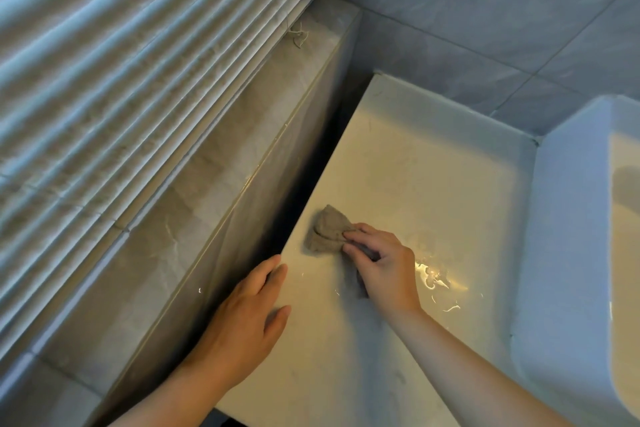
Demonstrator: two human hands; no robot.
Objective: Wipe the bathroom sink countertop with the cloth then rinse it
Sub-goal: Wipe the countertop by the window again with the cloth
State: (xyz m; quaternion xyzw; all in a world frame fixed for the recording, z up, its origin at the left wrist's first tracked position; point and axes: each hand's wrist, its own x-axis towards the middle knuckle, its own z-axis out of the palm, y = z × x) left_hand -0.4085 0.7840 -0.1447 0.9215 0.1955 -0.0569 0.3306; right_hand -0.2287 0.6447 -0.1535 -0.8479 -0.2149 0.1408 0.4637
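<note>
A crumpled grey-brown cloth (327, 230) lies pressed on the pale glossy countertop (433, 170), close to its left edge. My right hand (382, 265) is shut on the cloth's near end, fingers curled over it. My left hand (251, 319) rests flat on the countertop's left edge, fingers spread, thumb on top, holding nothing. Wet streaks glint on the countertop just right of my right hand. The white raised sink basin (575, 253) stands at the right; only its left wall and part of its bowl show.
A dark gap runs between the countertop and a grey marble window ledge (194, 204) on the left. White slatted blinds (121, 62) hang over the ledge. Grey-blue wall tiles (485, 10) rise behind the countertop.
</note>
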